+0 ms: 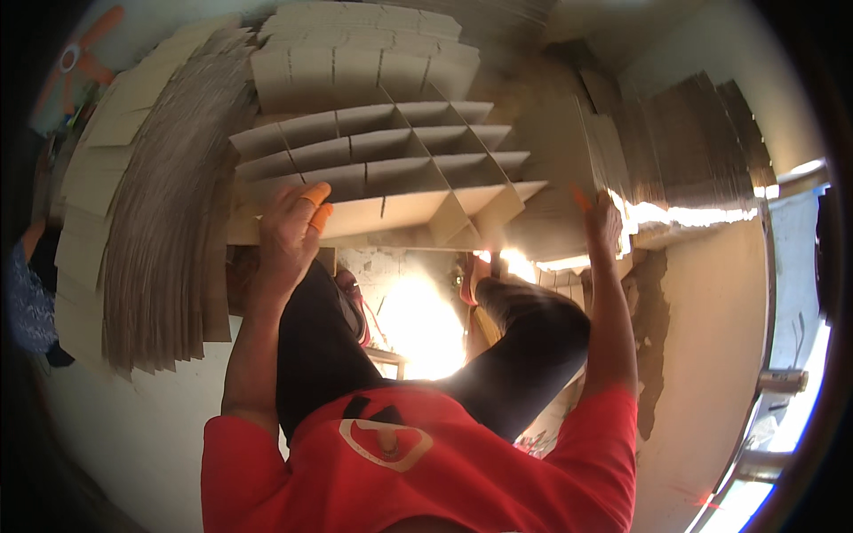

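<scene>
A cardboard divider grid [378, 169] of crossed, slotted strips lies before me, with several long strips side by side and two cross strips visible at its right part. My left hand [293, 222], with orange covers on two fingertips, is closed on the left end of the grid's nearest strip. Off the grid's right end, my right hand [606, 222] is raised, also with an orange fingertip cover. Its fingers are bent at the lower edge of an upright cardboard strip [560, 147], which is blurred; the grip is partly hidden.
A long row of stacked cardboard strips [169, 204] runs along the left. Slotted strips [355, 67] are piled behind the grid. More cardboard stacks [693, 147] stand at the right, above a bright gap. An orange fan [75, 60] is at the far left, with part of another person [35, 293] below.
</scene>
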Action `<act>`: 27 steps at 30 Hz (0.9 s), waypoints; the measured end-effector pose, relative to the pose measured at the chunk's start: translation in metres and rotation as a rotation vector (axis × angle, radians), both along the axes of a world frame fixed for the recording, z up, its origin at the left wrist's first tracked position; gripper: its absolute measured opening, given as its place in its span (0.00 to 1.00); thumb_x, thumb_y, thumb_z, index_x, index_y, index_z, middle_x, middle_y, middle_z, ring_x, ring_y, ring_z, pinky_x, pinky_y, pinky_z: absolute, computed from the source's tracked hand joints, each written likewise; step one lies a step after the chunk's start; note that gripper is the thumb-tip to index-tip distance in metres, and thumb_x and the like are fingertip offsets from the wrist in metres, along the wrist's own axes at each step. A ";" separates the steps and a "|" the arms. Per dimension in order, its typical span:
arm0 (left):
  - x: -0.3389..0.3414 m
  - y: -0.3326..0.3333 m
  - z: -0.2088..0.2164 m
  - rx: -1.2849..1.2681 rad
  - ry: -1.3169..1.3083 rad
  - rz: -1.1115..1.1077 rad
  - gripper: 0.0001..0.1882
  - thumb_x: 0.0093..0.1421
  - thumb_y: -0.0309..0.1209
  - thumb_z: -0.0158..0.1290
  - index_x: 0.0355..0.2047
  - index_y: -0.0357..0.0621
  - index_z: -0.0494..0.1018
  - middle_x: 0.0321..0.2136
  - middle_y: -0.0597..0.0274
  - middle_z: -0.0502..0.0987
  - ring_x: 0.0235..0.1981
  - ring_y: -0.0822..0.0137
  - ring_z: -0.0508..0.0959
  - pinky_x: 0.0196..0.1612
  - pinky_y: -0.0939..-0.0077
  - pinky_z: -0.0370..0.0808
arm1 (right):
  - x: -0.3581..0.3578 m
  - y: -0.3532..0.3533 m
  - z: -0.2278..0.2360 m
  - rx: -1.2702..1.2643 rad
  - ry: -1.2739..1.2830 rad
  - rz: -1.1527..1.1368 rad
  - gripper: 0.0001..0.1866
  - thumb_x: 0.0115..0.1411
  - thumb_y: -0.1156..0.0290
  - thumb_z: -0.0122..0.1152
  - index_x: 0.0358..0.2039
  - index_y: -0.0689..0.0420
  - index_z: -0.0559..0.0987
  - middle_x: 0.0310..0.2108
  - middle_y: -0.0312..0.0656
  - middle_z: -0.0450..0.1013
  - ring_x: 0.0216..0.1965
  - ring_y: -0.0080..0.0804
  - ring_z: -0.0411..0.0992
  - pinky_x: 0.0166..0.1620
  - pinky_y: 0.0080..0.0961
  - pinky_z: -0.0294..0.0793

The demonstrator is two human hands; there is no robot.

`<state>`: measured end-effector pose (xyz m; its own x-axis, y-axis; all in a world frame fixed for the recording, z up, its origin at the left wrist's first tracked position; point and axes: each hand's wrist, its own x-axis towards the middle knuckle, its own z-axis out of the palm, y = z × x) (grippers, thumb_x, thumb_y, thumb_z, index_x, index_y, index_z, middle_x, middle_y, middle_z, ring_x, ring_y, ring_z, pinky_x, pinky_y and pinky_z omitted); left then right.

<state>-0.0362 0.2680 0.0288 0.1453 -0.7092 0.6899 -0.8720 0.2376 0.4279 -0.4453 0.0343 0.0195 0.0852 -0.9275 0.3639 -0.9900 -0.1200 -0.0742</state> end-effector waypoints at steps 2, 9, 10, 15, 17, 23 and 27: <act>0.000 0.000 -0.007 0.001 0.072 0.004 0.13 0.48 0.18 0.57 0.36 0.35 0.74 0.32 0.52 0.77 0.35 0.55 0.76 0.39 0.67 0.73 | 0.000 -0.002 0.002 0.041 -0.037 -0.022 0.25 0.57 0.46 0.52 0.27 0.60 0.71 0.27 0.54 0.72 0.34 0.54 0.68 0.37 0.44 0.65; -0.004 -0.003 -0.014 0.102 0.050 -0.046 0.22 0.46 0.23 0.60 0.44 0.35 0.71 0.36 0.54 0.76 0.37 0.56 0.74 0.40 0.65 0.71 | 0.026 0.003 0.081 -0.292 -0.316 0.202 0.11 0.55 0.68 0.63 0.31 0.63 0.75 0.33 0.48 0.74 0.23 0.35 0.68 0.30 0.30 0.69; -0.004 0.000 -0.020 0.118 0.027 -0.044 0.23 0.46 0.23 0.60 0.45 0.35 0.70 0.36 0.54 0.76 0.37 0.55 0.74 0.41 0.65 0.71 | 0.042 0.014 0.097 -0.372 -0.370 0.264 0.12 0.54 0.68 0.64 0.34 0.64 0.76 0.35 0.46 0.75 0.24 0.31 0.69 0.31 0.28 0.70; -0.007 -0.006 -0.027 0.109 -0.052 -0.044 0.16 0.45 0.21 0.58 0.36 0.38 0.70 0.29 0.61 0.74 0.31 0.60 0.71 0.36 0.68 0.68 | 0.127 0.052 0.152 -0.236 -0.681 0.685 0.28 0.52 0.77 0.65 0.55 0.58 0.69 0.47 0.37 0.74 0.39 0.19 0.73 0.41 0.17 0.73; -0.006 -0.010 -0.030 0.058 -0.048 -0.052 0.13 0.44 0.20 0.56 0.33 0.39 0.70 0.25 0.61 0.74 0.29 0.60 0.71 0.33 0.67 0.68 | 0.157 0.070 0.156 0.043 -0.681 0.747 0.30 0.50 0.79 0.65 0.55 0.58 0.69 0.43 0.35 0.75 0.36 0.15 0.71 0.40 0.15 0.72; -0.001 -0.013 -0.042 0.080 -0.036 -0.079 0.11 0.43 0.17 0.57 0.29 0.39 0.71 0.21 0.60 0.73 0.24 0.60 0.71 0.28 0.68 0.70 | 0.209 0.085 0.138 0.265 -0.492 0.764 0.29 0.48 0.79 0.65 0.53 0.60 0.71 0.21 0.30 0.70 0.22 0.14 0.60 0.29 0.10 0.64; 0.000 -0.015 -0.047 0.082 -0.012 -0.085 0.11 0.42 0.17 0.57 0.29 0.39 0.72 0.18 0.60 0.72 0.23 0.61 0.71 0.25 0.69 0.69 | 0.225 0.081 0.115 0.308 -0.582 0.864 0.29 0.49 0.79 0.64 0.53 0.61 0.70 0.21 0.35 0.70 0.22 0.15 0.61 0.28 0.13 0.66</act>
